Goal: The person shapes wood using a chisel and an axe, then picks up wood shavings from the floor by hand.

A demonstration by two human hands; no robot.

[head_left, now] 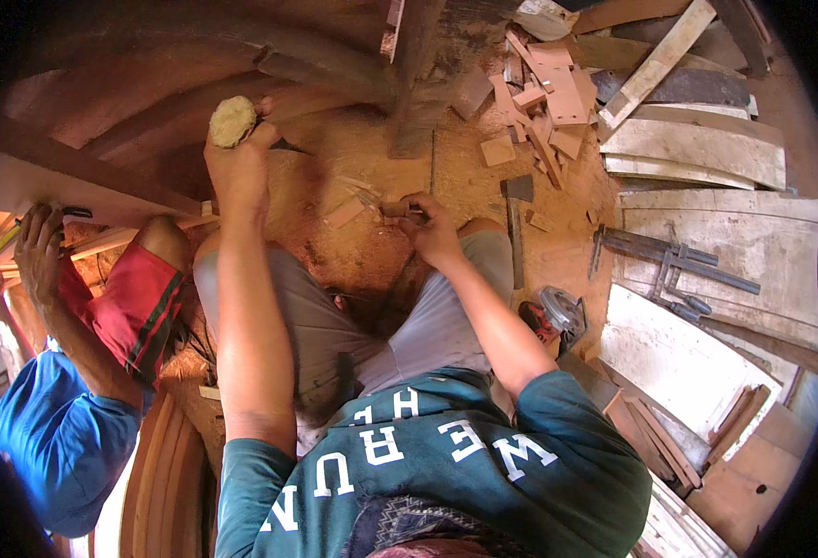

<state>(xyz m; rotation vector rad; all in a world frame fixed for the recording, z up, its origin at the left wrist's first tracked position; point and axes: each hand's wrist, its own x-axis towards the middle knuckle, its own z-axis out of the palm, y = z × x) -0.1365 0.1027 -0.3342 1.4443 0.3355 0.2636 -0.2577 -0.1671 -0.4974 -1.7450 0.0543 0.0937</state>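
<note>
One bare hand, the left hand (pixel 239 160), is up high with its fingers curled round a tool (pixel 235 121) that has a round, pale yellow end; a dark, pointy bit (pixel 290 146) shows just beside that hand, and I cannot tell if it belongs to the same tool; the right hand (pixel 435 232) is over the dusty floor (pixel 469 181), its fingers bent and pinching a small brown piece of wood (pixel 394 209); a flat wood chip (pixel 344 213) lies on the floor to the left of that piece; to the right of the right hand lies a long tool (pixel 518 189) with a dark, flat head; past the right leg sits a red and gray power saw (pixel 558 318); farther off is a messy pile of wood scraps (pixel 548 102); a dark metal clamp (pixel 674 263) lies on pale boards (pixel 716 219) at the far right; another person in a blue shirt (pixel 65 418) and red shorts (pixel 125 307) is on the left, one hand (pixel 39 244) near a thin yellow strip (pixel 4 244).
</note>
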